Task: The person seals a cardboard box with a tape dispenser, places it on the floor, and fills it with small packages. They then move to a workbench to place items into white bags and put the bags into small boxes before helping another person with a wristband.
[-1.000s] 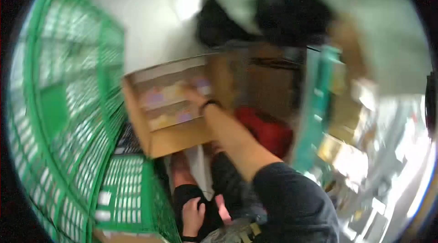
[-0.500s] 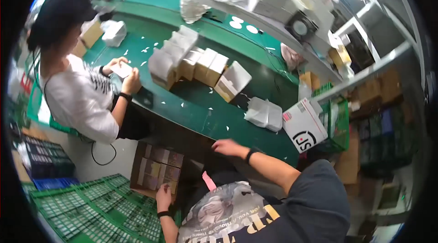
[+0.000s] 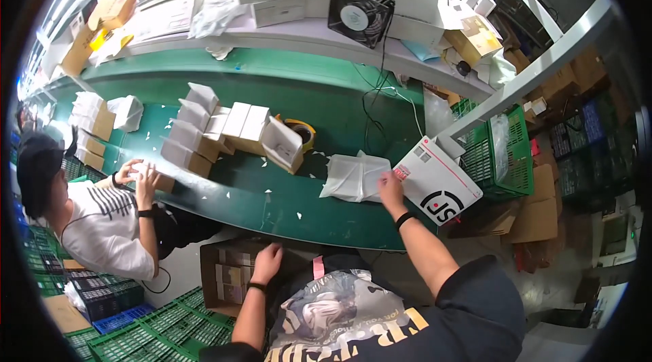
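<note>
My right hand (image 3: 391, 192) is closed at the right edge of a flat stack of thin white bags (image 3: 354, 177) on the green workbench. Its fingers appear to pinch that edge, close beside a white carton (image 3: 438, 178) with a black circular mark. My left hand (image 3: 268, 263) hovers by the right side of an open brown cardboard box (image 3: 212, 274) below the bench edge. Its fingers are curled together, and nothing shows in them. Several small printed boxes (image 3: 233, 277) lie inside the cardboard box.
Small white-and-brown boxes (image 3: 246, 128), some with lids up, stand mid-bench near a tape roll (image 3: 302, 132). A co-worker (image 3: 95, 219) at the left handles a small box. Green crates stand left (image 3: 156, 331) and right (image 3: 509, 151); a fan (image 3: 360, 15) sits on the shelf.
My right hand has moved forward from the bench's front edge to the white bags. My left hand has lifted away from the small boxes in the cardboard box. The view has swung right.
</note>
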